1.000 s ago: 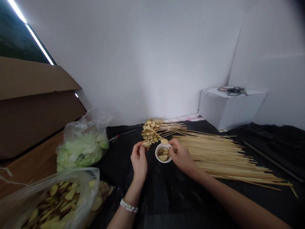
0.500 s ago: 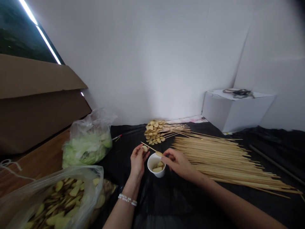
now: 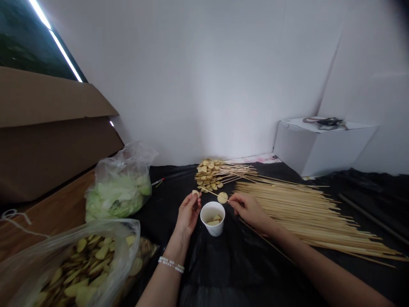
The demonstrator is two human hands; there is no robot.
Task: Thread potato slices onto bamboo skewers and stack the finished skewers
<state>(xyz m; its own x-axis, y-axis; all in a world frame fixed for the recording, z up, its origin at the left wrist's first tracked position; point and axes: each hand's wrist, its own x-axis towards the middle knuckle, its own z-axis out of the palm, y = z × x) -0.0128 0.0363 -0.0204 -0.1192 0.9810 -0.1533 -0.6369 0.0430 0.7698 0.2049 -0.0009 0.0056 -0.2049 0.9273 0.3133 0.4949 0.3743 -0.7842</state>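
My left hand (image 3: 189, 212) pinches a small pale potato slice (image 3: 195, 193) at its fingertips, just left of a white paper cup (image 3: 212, 218) holding a few more slices. My right hand (image 3: 248, 209) grips a thin bamboo skewer (image 3: 211, 193) whose tip points left toward the left hand. One round slice (image 3: 223, 197) is threaded on the skewer, just above the cup's rim. Both hands hover over the black plastic sheet (image 3: 230, 264).
A large heap of bare skewers (image 3: 306, 213) lies to the right. Finished potato skewers (image 3: 211, 175) are piled behind the cup. Left are a bag of green leaves (image 3: 118, 192), a bag of potato slices (image 3: 76, 264) and cardboard boxes (image 3: 47, 132). A white box (image 3: 322, 145) stands at back right.
The right hand has lifted from the cup and drawn right, with a slice now threaded on the skewer. The left hand keeps its slice near the skewer tip.
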